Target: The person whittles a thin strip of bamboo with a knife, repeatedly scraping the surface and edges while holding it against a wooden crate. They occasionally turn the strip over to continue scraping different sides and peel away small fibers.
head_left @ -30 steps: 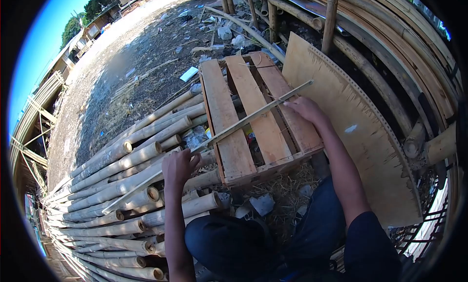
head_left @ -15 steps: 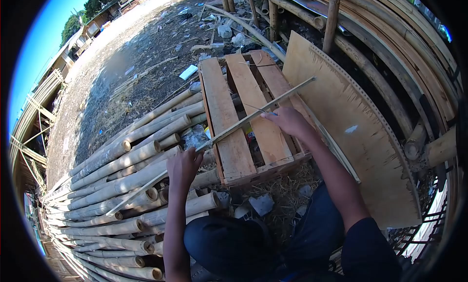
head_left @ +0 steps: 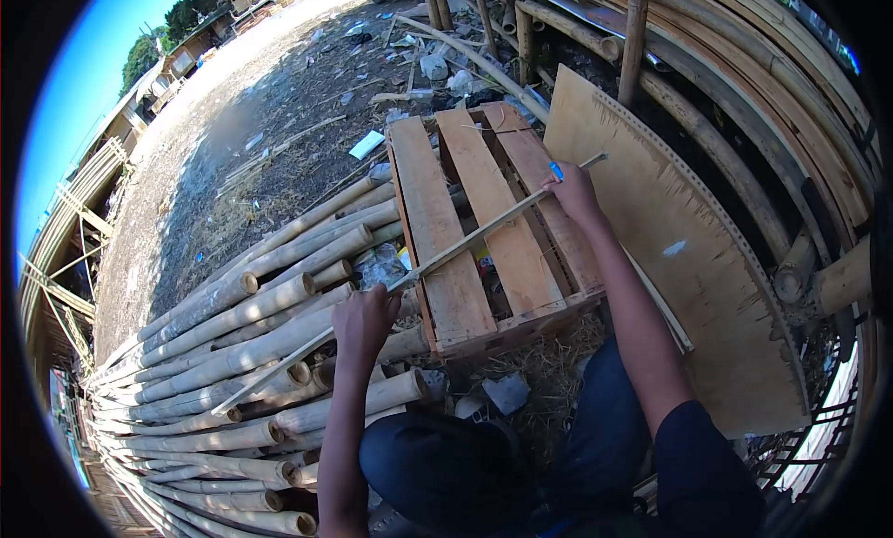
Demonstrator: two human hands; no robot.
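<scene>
A long, thin bamboo strip [head_left: 474, 237] runs slantwise across a wooden slatted crate [head_left: 446, 321]. Its near end reaches down left over the bamboo poles. My left hand [head_left: 365, 322] is closed around the strip, just left of the crate. Toward the strip's far end, my right hand [head_left: 572, 192] is closed at the crate's right side. A blue-handled knife [head_left: 556, 172] shows its handle at the right fingers; its blade cannot be made out now. Whether the right fingers also grip the strip is hidden.
Stacked bamboo poles [head_left: 279, 315] fill the left side, cut ends toward me. A plywood sheet [head_left: 688, 287] leans right of the crate, beside a rack of long poles [head_left: 726, 157]. Another thin strip [head_left: 662, 305] lies against the plywood. Litter and a stone [head_left: 507, 392] lie on the ground.
My right hand has slid up and right along the strip toward its far end, and the knife's blade no longer shows. My left hand keeps its hold; the view has shifted slightly.
</scene>
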